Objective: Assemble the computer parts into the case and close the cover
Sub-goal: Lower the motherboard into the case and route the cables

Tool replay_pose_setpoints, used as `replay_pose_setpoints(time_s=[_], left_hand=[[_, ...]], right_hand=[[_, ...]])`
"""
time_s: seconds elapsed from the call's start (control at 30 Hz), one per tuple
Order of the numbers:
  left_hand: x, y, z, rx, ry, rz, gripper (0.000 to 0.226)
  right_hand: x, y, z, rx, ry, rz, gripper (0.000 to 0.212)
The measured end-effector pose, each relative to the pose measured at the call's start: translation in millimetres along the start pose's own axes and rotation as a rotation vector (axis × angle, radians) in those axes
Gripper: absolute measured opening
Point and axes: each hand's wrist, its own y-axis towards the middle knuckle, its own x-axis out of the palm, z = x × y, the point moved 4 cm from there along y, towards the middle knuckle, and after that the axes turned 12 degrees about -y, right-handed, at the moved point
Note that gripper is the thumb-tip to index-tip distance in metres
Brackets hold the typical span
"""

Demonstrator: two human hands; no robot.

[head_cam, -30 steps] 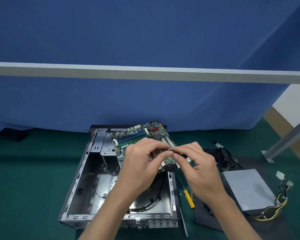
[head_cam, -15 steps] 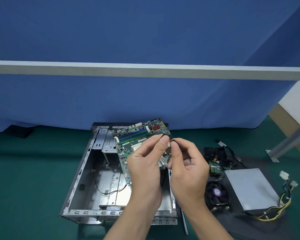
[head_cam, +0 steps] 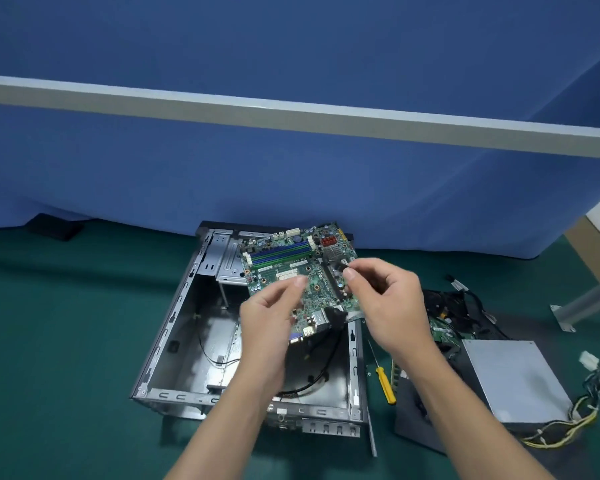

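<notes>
Motherboard (head_cam: 284, 268) over case (head_cam: 174, 344); screwdriver (head_cam: 383, 377), power supply (head_cam: 510, 379) right.

The left hand (head_cam: 271, 317) is motion-blurred, so its grip cannot be told. The right hand (head_cam: 385, 299) pinches a dark part (head_cam: 338, 267) too small to identify. Both hands hide the near edge of the motherboard (head_cam: 284, 258). The forearms (head_cam: 465, 410) run off the bottom edge.

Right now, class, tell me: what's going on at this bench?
A person's two hands hover over the motherboard, which lies tilted across the open case, not yet seated. The right hand seems to pinch a small dark part; whether the left hand holds anything is blurred. The power supply and yellow screwdriver lie alongside.
</notes>
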Motion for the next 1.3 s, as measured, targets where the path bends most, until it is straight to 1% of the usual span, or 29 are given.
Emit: replay_pose_setpoints(time_s=[0.1, 0.13, 0.2, 0.27, 0.33, 0.37, 0.47, 0.53, 0.6, 0.73, 0.8, 0.9, 0.93, 1.1, 1.17, 1.23, 1.3], left_hand=[[-45, 22, -13, 0.015, 0.114, 0.181, 0.008], [-57, 28, -20, 0.004, 0.161, 0.213, 0.007], [-76, 39, -36, -0.032, 0.27, 0.245, 0.002], [-88, 49, -53, -0.098, 0.337, 0.235, 0.005], [-94, 56, -71, -0.192, 0.301, 0.214, 0.018], [-95, 59, -78, -0.24, 0.27, 0.207, 0.021], [-95, 62, -93, -0.324, 0.188, 0.144, 0.012], [-94, 62, -96, -0.342, 0.098, 0.113, 0.01], [-96, 61, -97, -0.362, 0.021, 0.115, 0.01], [-100, 59, -96, -0.434, -0.181, 0.087, 0.011], [-103, 58, -96, -0.474, -0.265, 0.06, 0.015], [-107, 57, -98, -0.544, -0.415, 0.024, 0.027], [-108, 57, -99, -0.56, -0.453, 0.014, 0.027], [-107, 58, -102, -0.608, -0.535, -0.061, 0.013], [-107, 60, -102, -0.61, -0.538, -0.074, 0.015], [-108, 60, -102, -0.613, -0.537, -0.081, 0.018], [-109, 60, -102, -0.616, -0.529, -0.091, 0.017]], right_hand=[[5, 22, 4, -0.088, -0.194, 0.013, 0.009], [10, 30, 5, -0.138, -0.272, 0.008, 0.007], [27, 43, 11, -0.222, -0.451, -0.046, 0.011], [50, 49, 24, -0.243, -0.611, -0.163, 0.017], [72, 48, 38, -0.217, -0.71, -0.32, 0.02], [82, 47, 44, -0.203, -0.749, -0.406, 0.02], [104, 39, 54, -0.179, -0.843, -0.656, 0.016], [113, 35, 56, -0.156, -0.873, -0.75, 0.015], [120, 32, 58, -0.125, -0.884, -0.778, 0.015], [129, 35, 56, -0.076, -0.942, -0.773, 0.015], [132, 37, 56, -0.057, -0.973, -0.793, 0.015], [136, 37, 55, -0.04, -1.019, -0.839, 0.014], [138, 37, 54, -0.039, -1.03, -0.856, 0.016], [145, 39, 48, -0.01, -1.066, -0.913, 0.023], [149, 40, 45, 0.001, -1.072, -0.922, 0.024], [152, 39, 42, 0.008, -1.096, -0.925, 0.02], [155, 38, 38, 0.014, -1.129, -0.936, 0.016]])
